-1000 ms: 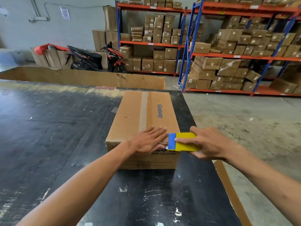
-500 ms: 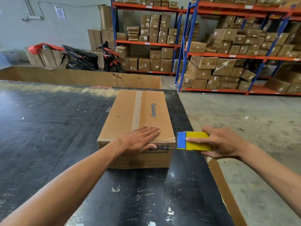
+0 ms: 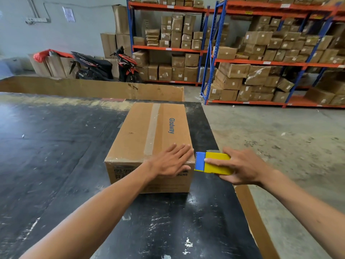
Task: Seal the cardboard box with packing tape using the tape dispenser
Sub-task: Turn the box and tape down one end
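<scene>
Black tabletop (image 3: pixel 56 165). Left hand (image 3: pixel 170 161) flat, fingers spread, on near top edge of cardboard box (image 3: pixel 149 139). Right hand (image 3: pixel 242 167) clamped on yellow-blue tape dispenser (image 3: pixel 212 163), at box's near right corner. Behind: racks of cartons (image 3: pixel 261 53).

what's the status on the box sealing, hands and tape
Left hand flat on box, near right corner. Right hand grips dispenser just off box's right edge. Centre tape strip already down. Nothing in the way.

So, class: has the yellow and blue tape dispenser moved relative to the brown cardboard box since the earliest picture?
Yes. The tape dispenser has slid right, off the cardboard box, to just past its near right corner.
</scene>
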`<state>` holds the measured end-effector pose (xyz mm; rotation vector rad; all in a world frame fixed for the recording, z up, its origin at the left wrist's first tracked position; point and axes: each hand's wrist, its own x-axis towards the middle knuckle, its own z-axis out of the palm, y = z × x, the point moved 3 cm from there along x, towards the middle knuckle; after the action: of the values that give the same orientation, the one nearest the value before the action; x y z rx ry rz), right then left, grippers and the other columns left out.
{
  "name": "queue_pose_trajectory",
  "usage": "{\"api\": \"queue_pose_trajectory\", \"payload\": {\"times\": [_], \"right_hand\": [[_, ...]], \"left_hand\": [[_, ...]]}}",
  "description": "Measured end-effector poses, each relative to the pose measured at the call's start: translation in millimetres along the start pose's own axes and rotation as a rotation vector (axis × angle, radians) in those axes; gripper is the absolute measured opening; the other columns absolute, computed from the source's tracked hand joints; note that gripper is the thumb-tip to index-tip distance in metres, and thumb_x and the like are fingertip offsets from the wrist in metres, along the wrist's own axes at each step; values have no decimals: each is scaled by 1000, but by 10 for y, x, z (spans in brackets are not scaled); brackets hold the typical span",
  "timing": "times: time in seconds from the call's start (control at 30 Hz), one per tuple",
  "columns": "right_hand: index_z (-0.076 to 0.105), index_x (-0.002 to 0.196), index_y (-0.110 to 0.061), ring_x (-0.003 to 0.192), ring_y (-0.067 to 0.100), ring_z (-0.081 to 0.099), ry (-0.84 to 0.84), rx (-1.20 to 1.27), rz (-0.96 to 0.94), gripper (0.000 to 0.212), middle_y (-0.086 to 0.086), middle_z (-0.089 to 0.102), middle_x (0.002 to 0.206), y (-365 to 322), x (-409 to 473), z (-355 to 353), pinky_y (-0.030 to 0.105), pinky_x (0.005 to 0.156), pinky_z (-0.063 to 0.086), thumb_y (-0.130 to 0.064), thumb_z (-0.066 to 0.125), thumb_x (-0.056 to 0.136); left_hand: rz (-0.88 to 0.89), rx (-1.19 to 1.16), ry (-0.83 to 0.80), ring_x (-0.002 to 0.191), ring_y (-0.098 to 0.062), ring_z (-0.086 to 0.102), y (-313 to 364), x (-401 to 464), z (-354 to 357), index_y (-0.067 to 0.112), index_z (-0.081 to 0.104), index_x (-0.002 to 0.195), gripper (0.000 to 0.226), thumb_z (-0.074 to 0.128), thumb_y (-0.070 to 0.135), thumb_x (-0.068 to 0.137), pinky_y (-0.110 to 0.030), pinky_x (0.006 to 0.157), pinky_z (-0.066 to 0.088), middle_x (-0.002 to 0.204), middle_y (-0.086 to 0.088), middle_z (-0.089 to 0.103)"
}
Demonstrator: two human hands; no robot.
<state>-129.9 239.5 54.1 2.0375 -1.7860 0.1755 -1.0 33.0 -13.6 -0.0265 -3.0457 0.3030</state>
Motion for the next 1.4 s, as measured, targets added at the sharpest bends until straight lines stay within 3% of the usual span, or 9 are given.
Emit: {"api": "queue_pose_trajectory", "payload": {"times": [0.27,0.4,0.53,0.7,0.9,1.0,1.1,1.23,1.4], "right_hand": [[63,131,-39,53,17,54,-65,11,-6,62,-4,44,98,68,-208,-107,20,47,25,-48,76,71],[50,137,-43,51,18,52,-87,-17,-1,62,2,53,82,227,-321,-104,24,39,29,-54,61,77],[61,129,-40,59,22,62,-119,-70,30,54,6,61,89,118,-111,166,24,40,37,-53,54,78],[45,134,-42,69,27,67,-182,-140,120,58,11,66,100,1,22,383,30,44,50,-54,50,78],[63,114,-27,51,24,49,-226,-241,68,46,10,52,78,-341,43,519,29,43,32,-28,69,68],[65,116,-28,51,25,52,-239,-249,132,53,10,54,80,-336,-18,563,30,41,38,-29,71,64],[68,112,-28,52,30,59,-232,-229,230,48,13,59,83,-153,-62,422,31,40,44,-33,73,65],[62,110,-32,54,32,62,-221,-198,335,52,12,60,80,-15,-89,250,31,40,44,-38,79,60],[75,104,-33,51,29,61,-176,-199,383,57,9,60,78,-124,-116,152,27,37,41,-37,88,48]], "left_hand": [[13,32,-57,154,-28,6,-29,-28,-26,8,5,159,88,-7,61,91,-42,125,4,166,-14,7],[23,8,-42,153,-29,9,-35,-31,-22,6,8,159,92,-13,62,88,-43,125,6,166,-15,10],[25,11,-3,153,-29,12,-29,-19,21,5,12,158,94,-17,63,89,-42,124,5,165,-16,14],[-7,10,-50,154,-29,7,-27,-14,15,5,9,158,88,-10,59,91,-42,124,1,166,-16,9],[-23,-1,-47,153,-29,9,-24,-21,29,5,11,158,98,-18,64,86,-41,124,2,166,-15,11],[-82,3,43,148,-35,29,6,-3,0,7,18,157,100,-17,70,88,-52,120,23,160,-20,29],[-115,26,100,114,-41,56,184,135,-10,23,15,159,76,5,67,98,-59,88,49,134,-25,53],[-135,30,48,111,-46,62,291,267,52,3,64,113,50,30,38,102,-58,91,52,128,-34,59],[-88,158,153,108,-44,66,268,309,72,4,67,93,42,35,30,99,-52,91,55,122,-33,64]]}}
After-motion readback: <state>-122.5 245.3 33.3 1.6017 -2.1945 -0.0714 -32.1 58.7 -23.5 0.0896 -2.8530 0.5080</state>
